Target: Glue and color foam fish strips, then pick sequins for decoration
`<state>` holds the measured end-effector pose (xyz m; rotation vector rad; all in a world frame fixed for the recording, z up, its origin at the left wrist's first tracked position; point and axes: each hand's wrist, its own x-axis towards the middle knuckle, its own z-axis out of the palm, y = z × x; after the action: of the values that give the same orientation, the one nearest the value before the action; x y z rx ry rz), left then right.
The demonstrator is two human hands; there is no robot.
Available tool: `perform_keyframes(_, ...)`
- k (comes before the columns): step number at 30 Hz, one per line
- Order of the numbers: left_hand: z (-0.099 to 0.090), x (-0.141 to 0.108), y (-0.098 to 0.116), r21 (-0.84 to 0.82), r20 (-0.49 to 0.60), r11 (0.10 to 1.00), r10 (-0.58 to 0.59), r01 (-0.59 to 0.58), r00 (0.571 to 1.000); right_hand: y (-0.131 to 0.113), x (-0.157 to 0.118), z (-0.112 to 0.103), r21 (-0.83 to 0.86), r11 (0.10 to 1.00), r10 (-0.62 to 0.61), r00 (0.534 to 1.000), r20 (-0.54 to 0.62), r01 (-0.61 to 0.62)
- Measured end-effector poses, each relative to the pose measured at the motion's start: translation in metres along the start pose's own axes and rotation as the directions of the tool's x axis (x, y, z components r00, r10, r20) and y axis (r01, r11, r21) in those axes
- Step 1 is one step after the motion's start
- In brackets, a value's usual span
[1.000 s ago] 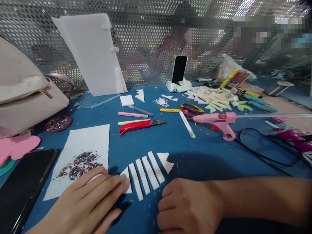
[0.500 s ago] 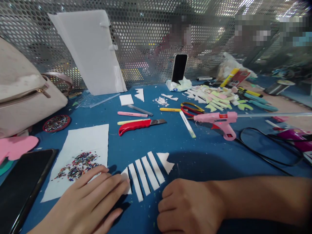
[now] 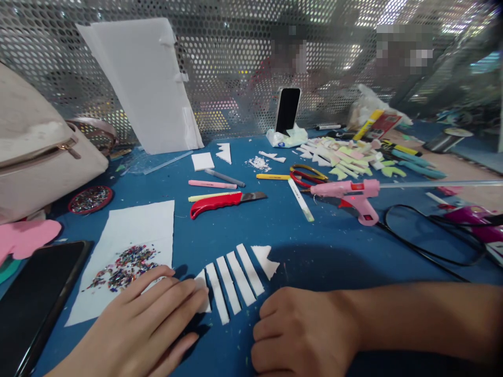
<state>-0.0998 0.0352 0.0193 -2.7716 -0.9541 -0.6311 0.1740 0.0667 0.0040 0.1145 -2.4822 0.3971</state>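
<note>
L hand (image 3: 143,319) near-flat, tips on pt-hidden white end pc (image 3: 203,278); R hand (image 3: 302,330) fisted, can't tell contents.

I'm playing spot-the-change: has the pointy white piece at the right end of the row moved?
No: the pointy white piece shows no shift either way; it lies in the same place relative to the red knife.

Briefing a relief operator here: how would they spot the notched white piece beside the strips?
On the blue table, near the right hand, lies a row of long white strips. The notched white piece ends that row on the right. Unlike the straight strips, it is short, with a V-shaped notch.
</note>
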Motion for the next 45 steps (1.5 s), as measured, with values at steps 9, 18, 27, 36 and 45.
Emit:
perform_keyframes(9,0.001,-0.003,0.0,-0.006,0.015,1.0,-0.006,0.006,1.0,0.001,0.001,-0.001,-0.001,1.0,-0.019,1.0,0.004,0.019)
perform_keyframes(18,0.001,-0.005,-0.002,-0.025,0.029,1.0,0.014,-0.013,0.999,0.0,-0.001,-0.001,-0.005,1.0,-0.009,1.0,0.021,0.009)
perform_keyframes(27,0.004,-0.003,0.001,-0.001,-0.042,1.0,-0.003,0.003,0.999,0.001,0.002,-0.002,0.01,1.0,-0.003,1.0,0.001,0.003)
perform_keyframes(36,0.001,-0.006,-0.011,0.079,0.05,0.996,0.025,-0.029,0.998,0.0,0.003,-0.003,-0.006,1.0,0.004,1.0,-0.011,-0.004)
perform_keyframes(45,0.003,-0.009,-0.017,0.077,0.128,0.997,-0.014,0.004,0.992,0.001,-0.001,-0.002,0.005,1.0,0.006,0.999,0.052,-0.006)
